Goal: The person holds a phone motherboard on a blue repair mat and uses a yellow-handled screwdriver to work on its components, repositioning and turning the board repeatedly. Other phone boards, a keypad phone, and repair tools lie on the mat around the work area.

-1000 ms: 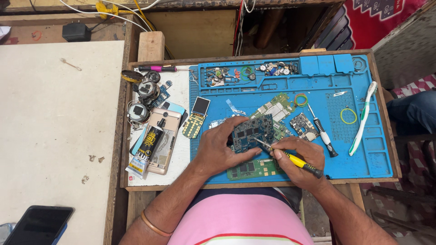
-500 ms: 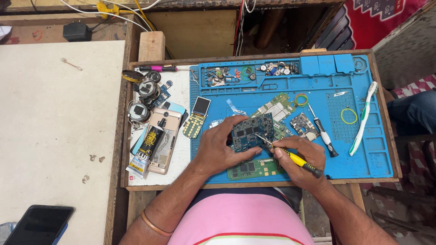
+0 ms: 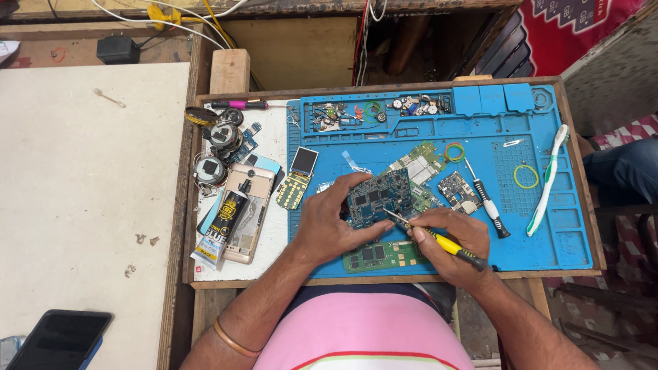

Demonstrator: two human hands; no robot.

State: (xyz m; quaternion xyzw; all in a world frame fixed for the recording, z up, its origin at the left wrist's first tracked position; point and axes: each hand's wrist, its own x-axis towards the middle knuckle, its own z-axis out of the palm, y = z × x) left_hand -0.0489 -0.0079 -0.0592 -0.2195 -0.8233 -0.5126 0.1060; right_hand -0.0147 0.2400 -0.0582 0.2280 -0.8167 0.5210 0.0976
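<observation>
One white table (image 3: pixel 82 192) sits left of one wooden tray (image 3: pixel 205 274) lined with one blue mat (image 3: pixel 548 233). At least four circuit boards lie on the mat. The blue board (image 3: pixel 377 199) is gripped along its left edge by the left hand (image 3: pixel 329 226). The right hand (image 3: pixel 452 247), just right of it, is closed on one yellow screwdriver (image 3: pixel 445 244), tip touching the board. One toothbrush (image 3: pixel 548 179), one glue tube (image 3: pixel 223 226), two rubber rings.

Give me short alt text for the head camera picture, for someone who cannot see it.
Seen from above, a left hand holds a blue circuit board over a blue work mat while the right hand touches a yellow-handled screwdriver to it. More circuit boards, a toothbrush and small parts lie around.
</observation>
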